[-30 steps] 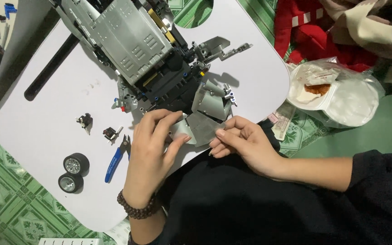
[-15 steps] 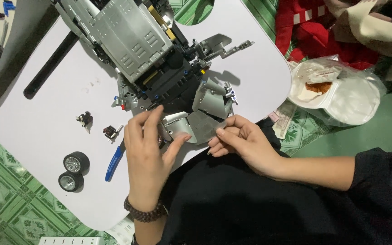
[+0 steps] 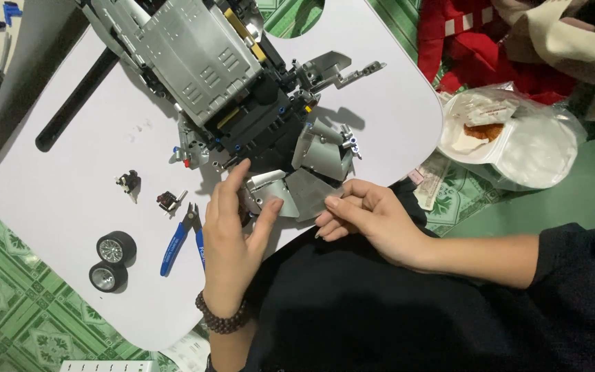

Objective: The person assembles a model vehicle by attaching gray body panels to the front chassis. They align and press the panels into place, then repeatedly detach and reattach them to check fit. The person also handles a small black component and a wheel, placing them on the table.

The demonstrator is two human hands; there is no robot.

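— What do the fingers do?

— The left hand (image 3: 225, 238) lies flat with its fingers (image 3: 232, 189) spread loosely. The fingertips touch the grey panels (image 3: 290, 193) at the near end of the brick-built model (image 3: 228, 89), and the thumb presses on one light panel from the side. The right hand (image 3: 373, 220) has its fingers (image 3: 339, 207) curled and close together. They rest on the edge of the same panels from the other side. I cannot tell if they pinch a small piece.

— Where is the model?

— It lies on the white desk (image 3: 49, 179), from the far edge toward the near edge. It is large, grey and black, with a ribbed silver roof. Its near end is under both hands.

— And around the hands?

— Just beside the left hand lie blue-handled cutters (image 3: 184, 238). Farther left, near the left edge of the desk, two small black wheels (image 3: 111, 262) stand close together. Between them and the model lie two small dark parts (image 3: 149, 193). A black rod (image 3: 77, 100) lies near the far-left corner. The left wrist wears a bracelet of dark beads (image 3: 222, 318).

— Beyond the desk?

— On the green tiled floor (image 3: 8, 303), off the right edge, lies a clear plastic bag (image 3: 538, 148), and behind it a red cloth (image 3: 463, 41).
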